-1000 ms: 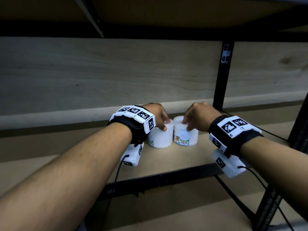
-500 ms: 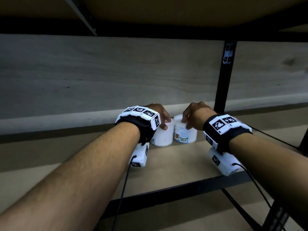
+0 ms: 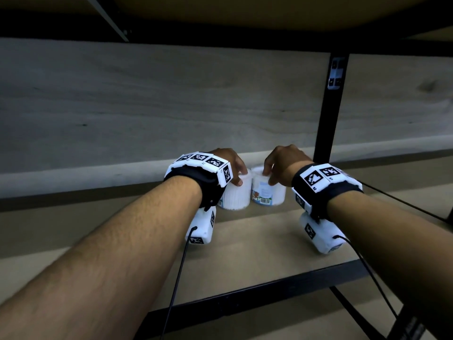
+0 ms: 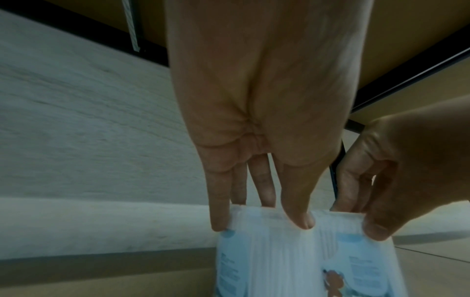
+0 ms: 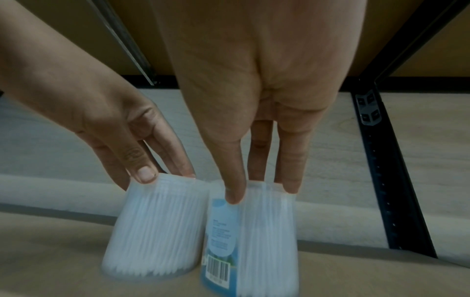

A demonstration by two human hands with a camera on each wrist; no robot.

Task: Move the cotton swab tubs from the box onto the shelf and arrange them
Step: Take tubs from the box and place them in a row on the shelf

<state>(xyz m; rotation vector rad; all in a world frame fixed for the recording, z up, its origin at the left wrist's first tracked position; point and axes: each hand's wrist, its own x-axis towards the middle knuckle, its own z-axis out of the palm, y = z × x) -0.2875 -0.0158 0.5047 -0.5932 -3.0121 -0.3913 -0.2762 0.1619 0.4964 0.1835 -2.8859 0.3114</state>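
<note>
Two clear cotton swab tubs stand side by side, touching, on the wooden shelf near its back. My left hand grips the lid rim of the left tub from above, thumb in front and fingers behind. The right tub has a blue label and a barcode, and my right hand grips it the same way. In the left wrist view the fingertips sit on the left tub. The right wrist view shows my fingertips on the right tub, beside the left tub.
A black upright post stands just right of the tubs at the back. A pale wooden back panel closes the shelf behind them, and the board of the shelf above hangs low overhead. Wrist cables trail over the black front rail.
Both hands have slid the two tubs deeper toward the back of the shelf, keeping hold of them. The tubs stay side by side.
</note>
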